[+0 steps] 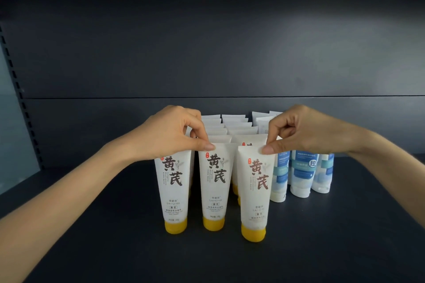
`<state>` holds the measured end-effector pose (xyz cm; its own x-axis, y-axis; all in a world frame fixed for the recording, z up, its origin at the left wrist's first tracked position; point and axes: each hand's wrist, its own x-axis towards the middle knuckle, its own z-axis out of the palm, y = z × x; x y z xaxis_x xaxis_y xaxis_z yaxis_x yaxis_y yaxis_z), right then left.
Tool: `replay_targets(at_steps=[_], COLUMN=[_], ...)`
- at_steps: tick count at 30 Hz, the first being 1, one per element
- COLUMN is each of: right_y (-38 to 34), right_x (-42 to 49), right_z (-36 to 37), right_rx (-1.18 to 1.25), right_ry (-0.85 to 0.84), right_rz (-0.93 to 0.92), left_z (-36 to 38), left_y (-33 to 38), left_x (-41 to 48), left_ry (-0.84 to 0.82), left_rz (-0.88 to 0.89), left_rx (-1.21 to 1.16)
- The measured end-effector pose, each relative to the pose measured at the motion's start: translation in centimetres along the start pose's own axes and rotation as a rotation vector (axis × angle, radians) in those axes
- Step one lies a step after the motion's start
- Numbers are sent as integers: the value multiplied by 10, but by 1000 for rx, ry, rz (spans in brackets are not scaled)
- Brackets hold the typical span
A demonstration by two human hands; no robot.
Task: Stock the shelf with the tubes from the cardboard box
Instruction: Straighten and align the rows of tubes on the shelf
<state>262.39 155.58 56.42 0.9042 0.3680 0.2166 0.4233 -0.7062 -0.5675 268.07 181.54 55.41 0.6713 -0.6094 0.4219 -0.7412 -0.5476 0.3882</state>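
Left hand apparently pinches the middle tube, right hand the nearest tube.

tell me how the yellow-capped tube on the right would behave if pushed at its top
Likely tippy: the tube stands tall on only its narrow yellow cap. Its flat crimped top, pinched by the right hand, probably flexes. It looks light, since two fingers steady it.

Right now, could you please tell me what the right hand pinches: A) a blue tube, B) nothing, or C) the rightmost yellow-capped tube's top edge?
C: the right hand pinches the top edge of the rightmost yellow-capped tube, which stands beside the blue tubes.
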Motion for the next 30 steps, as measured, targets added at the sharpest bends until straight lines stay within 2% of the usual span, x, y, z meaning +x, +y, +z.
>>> replay_targets(at_steps=[7,22,30], right_y=[22,22,26], right_x=[10,13,16], right_z=[0,-1,-3], right_rx=[32,56,108], right_ry=[92,6,-20], right_rz=[10,-20,-53], left_z=[4,12,8], left_y=[1,-4,-5], left_x=[-1,-1,-1], left_ry=[26,67,14], left_rz=[-11,5,-18], left_rx=[-35,-194,-198])
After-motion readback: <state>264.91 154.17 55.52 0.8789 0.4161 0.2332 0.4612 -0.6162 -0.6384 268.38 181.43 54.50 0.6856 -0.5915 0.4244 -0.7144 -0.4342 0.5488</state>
